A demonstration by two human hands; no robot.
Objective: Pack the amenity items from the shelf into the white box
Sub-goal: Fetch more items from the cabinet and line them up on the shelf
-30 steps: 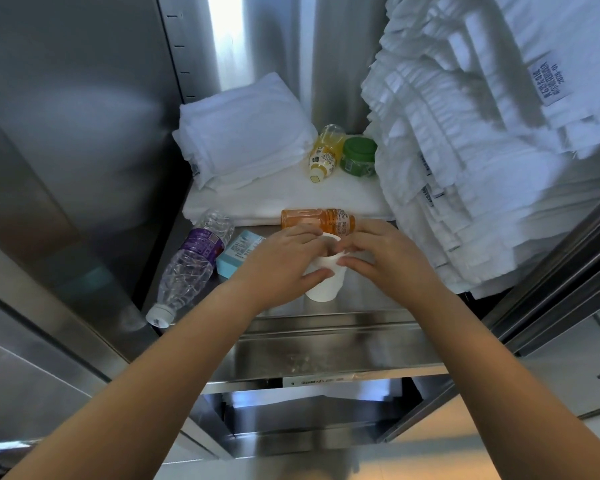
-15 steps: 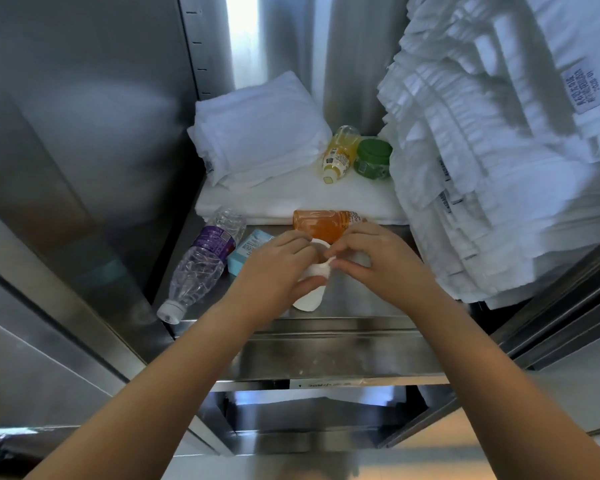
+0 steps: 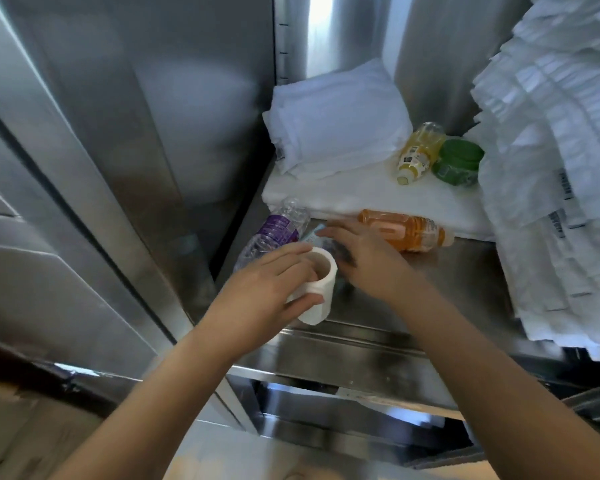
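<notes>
Left hand (image 3: 271, 285) grips white paper cup (image 3: 323, 289), curled round it, cup tilted at front of steel shelf (image 3: 465, 271). Right hand (image 3: 364, 261) just behind, fingers stretched straight, blurred, over blue packet (image 3: 313, 234). Lying alongside: purple-label clear bottle (image 3: 278, 230), orange bottle (image 3: 402, 230). Farther back: folded towels (image 3: 336, 123), yellow bottle (image 3: 416, 154), green jar (image 3: 458, 161).

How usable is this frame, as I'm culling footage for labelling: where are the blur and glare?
Head view: motion blur smears the right hand and the clear plastic bottle with a purple label beside it; the left hand and the white cup it grips are only slightly soft; glare washes out a strip of the steel back panel.
</notes>
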